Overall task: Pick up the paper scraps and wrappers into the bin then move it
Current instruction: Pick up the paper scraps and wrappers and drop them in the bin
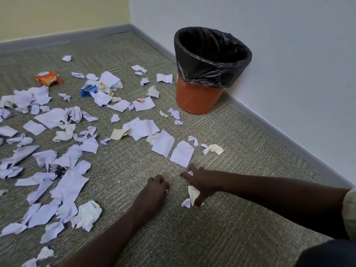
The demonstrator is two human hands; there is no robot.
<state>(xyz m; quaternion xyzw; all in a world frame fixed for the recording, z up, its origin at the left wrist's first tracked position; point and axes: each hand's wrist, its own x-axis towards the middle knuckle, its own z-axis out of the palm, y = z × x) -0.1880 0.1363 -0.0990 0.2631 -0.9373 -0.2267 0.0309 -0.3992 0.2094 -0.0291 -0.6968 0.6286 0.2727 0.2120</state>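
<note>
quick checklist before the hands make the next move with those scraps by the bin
1. Bin upright and open, black liner over the rim: ok.
2. Path from the hands to the bin free of anything but litter: ok.
3. Left hand holding its load: fingers curled, a bit of white paper shows at its edge, ok; how much it holds, cannot tell.
4. Right hand has a grip on the cream scrap: fingers spread, touching it, not closed round it: not ok.
5. Floor cleared: many paper scraps, an orange wrapper and a blue wrapper lie on the carpet: not ok.
6. Bin contents: inside is dark, cannot tell.
</note>
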